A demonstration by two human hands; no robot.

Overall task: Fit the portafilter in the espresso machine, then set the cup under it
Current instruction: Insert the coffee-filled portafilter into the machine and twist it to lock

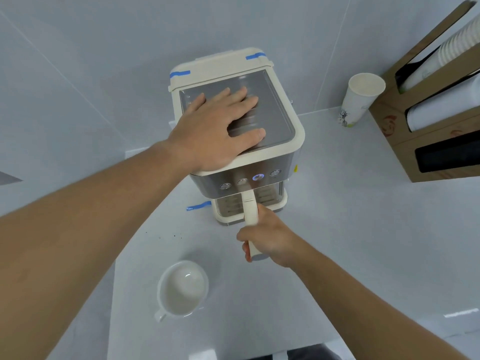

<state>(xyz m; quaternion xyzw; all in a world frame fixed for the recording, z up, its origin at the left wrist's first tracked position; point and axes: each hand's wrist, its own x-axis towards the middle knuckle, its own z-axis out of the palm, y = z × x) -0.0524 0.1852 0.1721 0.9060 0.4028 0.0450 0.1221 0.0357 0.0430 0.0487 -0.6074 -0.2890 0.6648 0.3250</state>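
Your right hand (267,239) is closed round the portafilter (251,214) handle, whose long axis runs straight out from the machine (259,152) front toward you, your left hand (215,131) lies flat and open on the machine top, holding nothing — the cup (181,288) sits on the surface nearer you than the machine, just left of that handle.

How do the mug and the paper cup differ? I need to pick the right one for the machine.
The mug is low, wide and has a handle; the paper cup is tall, narrow and has none. The mug is plain white; the paper cup has a small print near its base. The mug sits in front of the machine, the paper cup to its right near the wall. Both stand upright and look empty.
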